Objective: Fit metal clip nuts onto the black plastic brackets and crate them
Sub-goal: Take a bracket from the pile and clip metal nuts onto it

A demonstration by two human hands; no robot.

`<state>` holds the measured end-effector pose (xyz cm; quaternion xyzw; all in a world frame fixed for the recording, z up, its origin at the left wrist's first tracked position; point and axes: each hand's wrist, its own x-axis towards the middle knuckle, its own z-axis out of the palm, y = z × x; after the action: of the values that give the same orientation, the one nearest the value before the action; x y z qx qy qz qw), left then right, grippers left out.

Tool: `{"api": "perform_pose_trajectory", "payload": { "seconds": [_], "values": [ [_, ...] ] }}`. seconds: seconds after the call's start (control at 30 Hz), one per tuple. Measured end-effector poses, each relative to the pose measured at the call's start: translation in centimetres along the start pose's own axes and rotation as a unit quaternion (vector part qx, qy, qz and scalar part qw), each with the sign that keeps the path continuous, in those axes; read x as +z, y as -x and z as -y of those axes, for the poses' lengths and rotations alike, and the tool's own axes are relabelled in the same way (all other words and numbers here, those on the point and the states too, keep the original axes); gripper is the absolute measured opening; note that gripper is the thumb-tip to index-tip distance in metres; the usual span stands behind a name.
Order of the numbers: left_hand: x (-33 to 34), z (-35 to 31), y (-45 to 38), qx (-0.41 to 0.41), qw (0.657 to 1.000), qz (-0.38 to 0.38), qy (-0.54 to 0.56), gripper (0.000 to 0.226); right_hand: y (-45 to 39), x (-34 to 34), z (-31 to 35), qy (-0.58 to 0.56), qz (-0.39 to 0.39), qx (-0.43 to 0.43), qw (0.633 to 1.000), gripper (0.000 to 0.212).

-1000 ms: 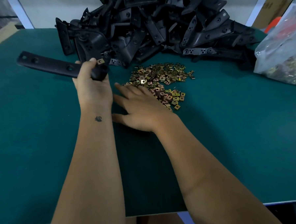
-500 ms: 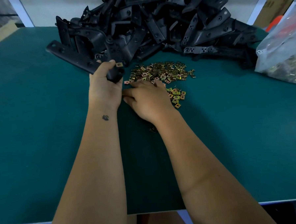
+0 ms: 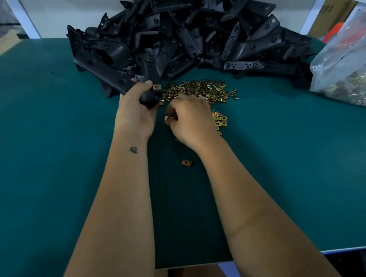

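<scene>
While left hand (image 3: 134, 113) grips a black bracket (image 3: 113, 78) w/ one clip nut (image 3: 157, 87) on, right hand (image 3: 189, 121) pinches another from loose nuts (image 3: 205, 90); big bracket pile (image 3: 183, 36) left, no crate visible.

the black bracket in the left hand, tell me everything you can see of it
The bracket is a long, flat strip of matte black plastic with round holes along its length. It slants from the pile of brackets down to the left hand, which grips its thicker near end. A brass-coloured clip nut already sits on that end. Its far end lies against the pile.
</scene>
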<state>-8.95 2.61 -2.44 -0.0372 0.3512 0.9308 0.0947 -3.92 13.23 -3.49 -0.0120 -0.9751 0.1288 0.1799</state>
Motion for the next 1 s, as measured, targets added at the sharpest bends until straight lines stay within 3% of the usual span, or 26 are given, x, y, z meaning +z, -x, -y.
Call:
{"api": "perform_pose_trajectory", "payload": {
  "seconds": [0.07,0.13,0.27,0.4,0.53,0.7,0.87,1.0],
  "values": [
    [0.1,0.2,0.0,-0.006,1.0,0.006,0.001,0.031,0.0,0.0,-0.1,-0.041,-0.024,0.017,0.999,0.013],
    [0.3,0.4,0.0,-0.01,1.0,0.011,0.003,0.033,0.0,-0.3,-0.2,-0.177,-0.064,0.072,0.979,0.011],
    [0.8,1.1,0.2,-0.032,0.999,0.039,0.009,0.034,-0.1,-0.9,-0.6,-0.374,-0.12,0.165,0.905,0.023],
    [1.4,1.9,0.7,-0.065,0.995,0.074,0.01,0.032,-0.2,-1.5,-0.9,-0.518,-0.142,0.225,0.813,0.018],
    [1.5,2.2,0.8,-0.075,0.992,0.096,-0.015,0.035,-0.3,-1.8,-1.1,-0.606,-0.149,0.264,0.736,0.009],
    [1.5,2.1,0.8,-0.073,0.993,0.094,-0.015,0.032,-0.2,-2.1,-1.1,-0.654,-0.147,0.268,0.692,0.014],
    [1.6,2.3,0.8,-0.074,0.993,0.089,-0.016,0.026,-0.2,-2.4,-1.2,-0.718,-0.146,0.278,0.621,0.012],
    [1.6,2.3,0.8,-0.075,0.993,0.092,-0.026,0.021,-0.2,-2.5,-1.2,-0.741,-0.139,0.272,0.598,0.013]
  ]
}}
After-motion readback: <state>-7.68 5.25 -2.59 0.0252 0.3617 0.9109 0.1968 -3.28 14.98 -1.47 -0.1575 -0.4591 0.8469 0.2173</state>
